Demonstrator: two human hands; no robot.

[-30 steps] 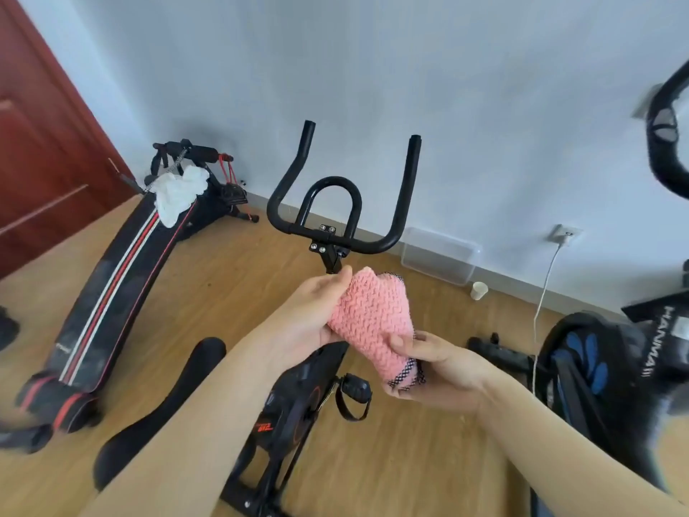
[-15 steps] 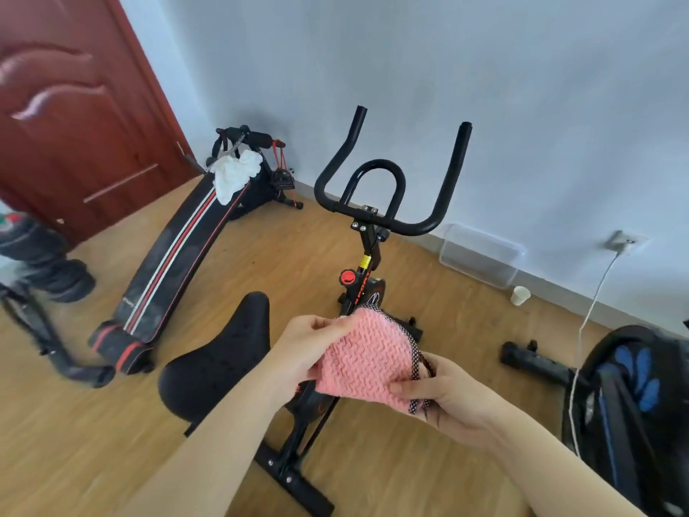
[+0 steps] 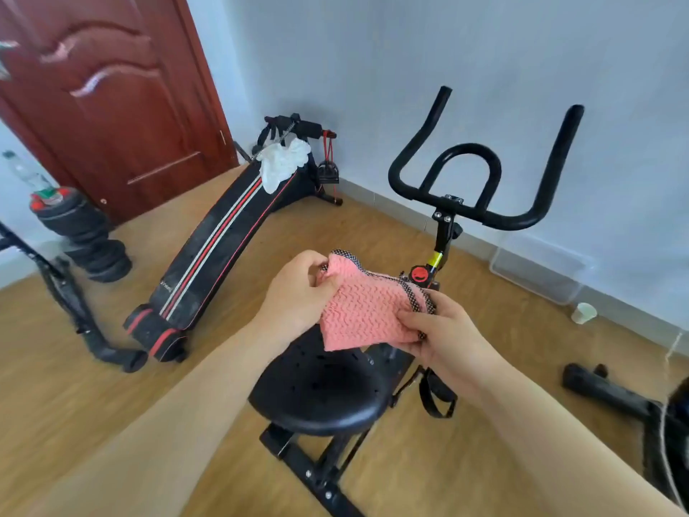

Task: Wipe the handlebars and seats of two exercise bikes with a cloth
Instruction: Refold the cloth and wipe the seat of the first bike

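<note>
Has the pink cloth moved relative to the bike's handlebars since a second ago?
Yes. The pink cloth was level with the handlebars stem; it now sits lower and nearer, over the seat.

There is one view only, from the camera on my head, so nothing is shared with a second view. It looks forward and steeply down, wide-angled, bending the door [image 3: 112, 98] and wall at the edges. My forearms run in from the bottom, close to the lens, with the bike seat [image 3: 317, 389] just below. The handlebars [image 3: 481, 188] stand further ahead, the wall beyond them.
</note>
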